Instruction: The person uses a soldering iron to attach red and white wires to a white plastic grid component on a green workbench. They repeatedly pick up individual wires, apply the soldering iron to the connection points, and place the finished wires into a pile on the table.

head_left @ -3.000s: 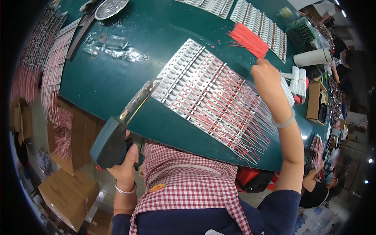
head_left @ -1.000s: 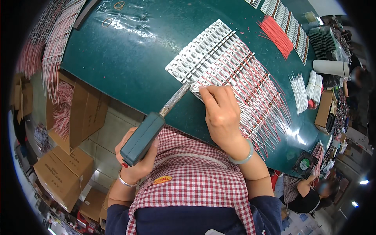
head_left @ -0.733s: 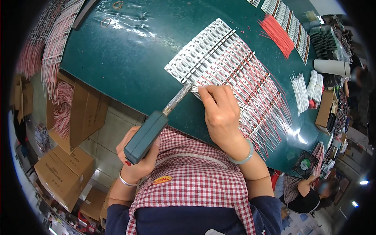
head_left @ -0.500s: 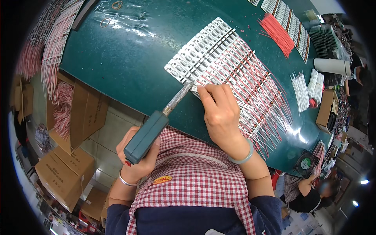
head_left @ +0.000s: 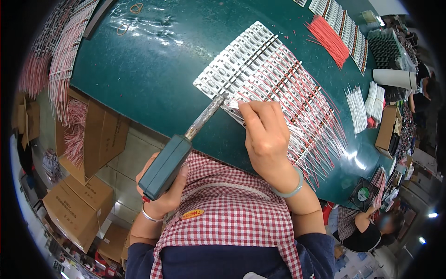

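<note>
My left hand is wrapped round a green gun-shaped soldering tool. Its long, stained metal barrel points up and to the right, with the tip at the near corner of a panel of white circuit boards. Beside that tip my right hand pinches the ends of thin white wires; how many are between the fingers is hidden. Red and white wires fan out across the right part of the panel, most of them with one end on the boards.
On the green table lie a bundle of red wires, bundles of white wires and more board strips. A small black fan stands at the right edge, near another person. Cardboard boxes stand on the floor to the left.
The soldering tool has shifted a little left and toward me. My right hand has slid slightly right, still pinching the white wires.
</note>
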Tool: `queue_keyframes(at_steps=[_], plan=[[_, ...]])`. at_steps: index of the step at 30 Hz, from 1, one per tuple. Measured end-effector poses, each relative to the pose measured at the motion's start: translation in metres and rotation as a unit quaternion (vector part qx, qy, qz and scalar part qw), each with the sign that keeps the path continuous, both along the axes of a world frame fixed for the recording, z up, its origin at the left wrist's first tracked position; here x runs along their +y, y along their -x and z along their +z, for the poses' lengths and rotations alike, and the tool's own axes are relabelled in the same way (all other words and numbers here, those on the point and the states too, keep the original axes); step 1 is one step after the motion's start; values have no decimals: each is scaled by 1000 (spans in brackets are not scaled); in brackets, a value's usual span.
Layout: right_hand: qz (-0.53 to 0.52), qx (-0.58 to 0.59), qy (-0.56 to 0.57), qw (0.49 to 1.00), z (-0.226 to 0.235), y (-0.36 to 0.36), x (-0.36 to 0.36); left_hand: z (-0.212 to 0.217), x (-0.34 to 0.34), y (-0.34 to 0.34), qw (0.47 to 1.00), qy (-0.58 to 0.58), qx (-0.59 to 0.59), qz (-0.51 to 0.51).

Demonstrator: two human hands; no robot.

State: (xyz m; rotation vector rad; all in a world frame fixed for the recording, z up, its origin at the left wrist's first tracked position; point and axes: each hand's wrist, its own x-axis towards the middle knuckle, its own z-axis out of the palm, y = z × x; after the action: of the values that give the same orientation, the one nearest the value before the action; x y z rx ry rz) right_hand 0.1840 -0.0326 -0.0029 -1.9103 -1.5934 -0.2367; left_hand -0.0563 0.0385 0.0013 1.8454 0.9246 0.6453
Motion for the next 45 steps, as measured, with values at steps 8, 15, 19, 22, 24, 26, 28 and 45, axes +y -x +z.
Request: queue_keyframes(at_steps=[8,15,19,22,24,26,28,45], plan=[[0,-17,22,1000,-8,-6,4,5,6,-15,999,-32,-1,-30],[5,-18,27,999,-7,-6,4,7,8,-22,997,-64,6,-42],[5,-16,25,1000,-8,-6,4,8,11,-27,993,-109,-11,-52],[6,-15,24,1000,-8,-6,4,9,10,-24,996,-81,0,-44],[4,-13,27,1000,-7,-6,4,0,6,-16,998,-56,-11,-19],[5,-14,27,1000,-6,-6,4,-1,4,-10,999,-38,-3,-9],[4,-13,30,999,-6,-6,4,5,5,-8,999,-30,27,-12],[-8,-17,25,1000,-7,-15,6,3,9,-23,998,-41,12,-44]])
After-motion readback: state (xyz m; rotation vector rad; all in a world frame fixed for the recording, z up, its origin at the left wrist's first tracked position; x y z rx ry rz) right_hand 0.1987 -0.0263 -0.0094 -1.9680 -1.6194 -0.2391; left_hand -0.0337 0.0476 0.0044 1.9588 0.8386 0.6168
